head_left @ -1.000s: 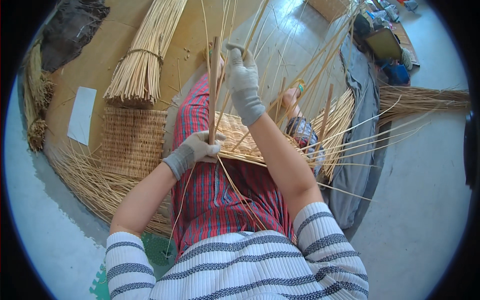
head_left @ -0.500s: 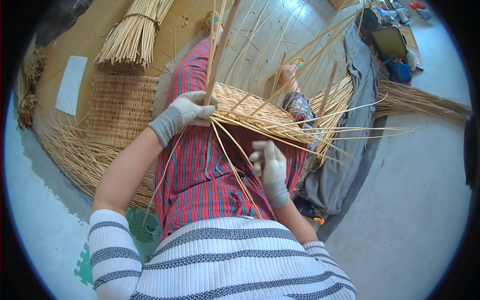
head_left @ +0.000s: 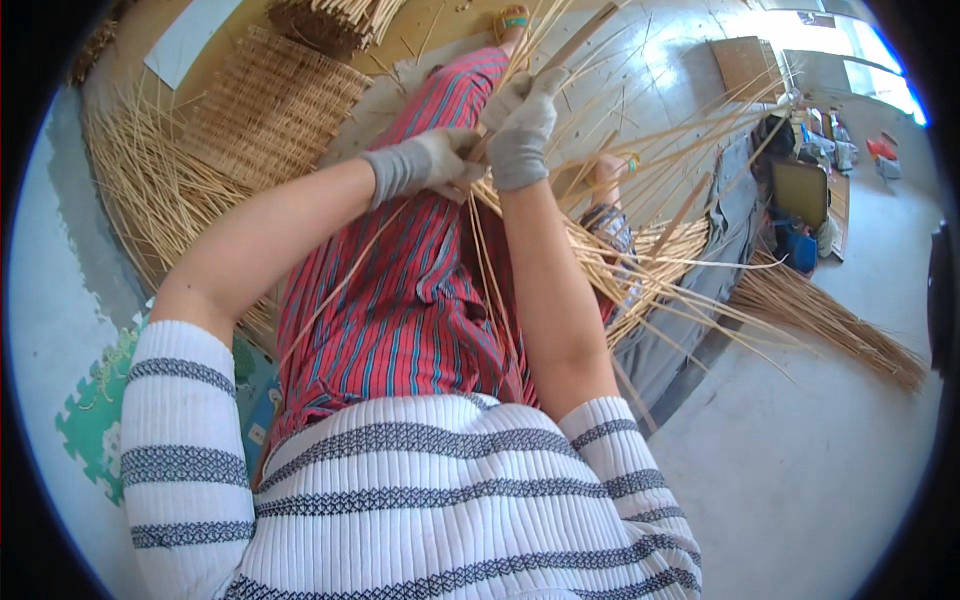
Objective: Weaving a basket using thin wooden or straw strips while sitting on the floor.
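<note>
Two gloved hands meet at the wooden stake of a half-woven wicker piece

Head view: a seated person in red plaid trousers point(head_left: 390, 320) and a white ribbed sweater with dark stripes point(head_left: 430, 500) has the wicker piece point(head_left: 580, 243) across the lap, beyond the knitted hem; the right forearm hides much of its weave. The left hand point(head_left: 435, 163), in a pale glove, is closed on the lower end of the wooden stake point(head_left: 582, 38), at the piece's near left corner. The right hand point(head_left: 525, 125), gloved alike, sits just above, its fingers curled around the same stake, which slants away beyond the knuckles; whether thin rods are caught in that grip too, I cannot tell. Long loose rods point(head_left: 700, 300) fan out from the piece's right side, and another stake point(head_left: 685, 212) stands tilted there.

On the floor's left side lies a finished-looking woven panel point(head_left: 270, 110), its near left edge touching a spread of thin rods point(head_left: 145, 190). A thick tied bundle point(head_left: 345, 18) and a white sheet point(head_left: 195, 38) lie beyond it. A green foam mat point(head_left: 95, 415) is at the near left. Toward the right are a grey cloth point(head_left: 735, 185), a brown rod bundle point(head_left: 835, 325) and a blue bag point(head_left: 797, 247).
</note>
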`<state>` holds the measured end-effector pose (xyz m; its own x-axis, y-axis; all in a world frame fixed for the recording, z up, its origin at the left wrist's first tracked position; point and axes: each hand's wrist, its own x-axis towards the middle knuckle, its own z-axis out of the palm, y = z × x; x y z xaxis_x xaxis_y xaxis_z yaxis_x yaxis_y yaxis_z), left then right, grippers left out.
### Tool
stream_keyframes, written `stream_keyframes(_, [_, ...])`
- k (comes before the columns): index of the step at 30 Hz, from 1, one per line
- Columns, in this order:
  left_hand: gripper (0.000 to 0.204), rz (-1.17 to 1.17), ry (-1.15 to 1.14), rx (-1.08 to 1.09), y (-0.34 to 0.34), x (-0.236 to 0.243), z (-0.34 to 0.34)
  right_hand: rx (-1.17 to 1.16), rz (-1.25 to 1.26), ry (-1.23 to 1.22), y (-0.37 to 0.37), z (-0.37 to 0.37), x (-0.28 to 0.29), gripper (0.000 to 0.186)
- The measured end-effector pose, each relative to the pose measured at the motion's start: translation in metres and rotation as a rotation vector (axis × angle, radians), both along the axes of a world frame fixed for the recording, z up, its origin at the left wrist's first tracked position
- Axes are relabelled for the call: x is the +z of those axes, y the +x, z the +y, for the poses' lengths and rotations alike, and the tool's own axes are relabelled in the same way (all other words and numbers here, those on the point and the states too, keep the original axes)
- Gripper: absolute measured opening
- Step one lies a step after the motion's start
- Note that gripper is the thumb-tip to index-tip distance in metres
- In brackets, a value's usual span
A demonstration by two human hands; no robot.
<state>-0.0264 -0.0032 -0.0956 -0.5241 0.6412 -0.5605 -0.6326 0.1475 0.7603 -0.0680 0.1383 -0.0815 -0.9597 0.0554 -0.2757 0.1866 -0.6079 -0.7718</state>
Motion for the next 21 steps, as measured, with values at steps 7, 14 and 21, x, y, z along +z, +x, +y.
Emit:
stream_keyframes(7, [0.053,-0.015,0.056,0.042,0.003,0.000,0.004,-0.100,-0.096,0.438,-0.002,-0.015,0.005,0.055])
stream_keyframes(14, [0.035,0.052,0.148,-0.023,-0.002,-0.006,-0.008,0.254,-0.190,1.497,0.173,0.034,0.060,0.036])
stream_keyframes(21, [0.027,0.068,0.140,-0.102,-0.003,0.006,-0.013,-0.560,0.099,0.371,0.212,0.050,0.024,0.028])
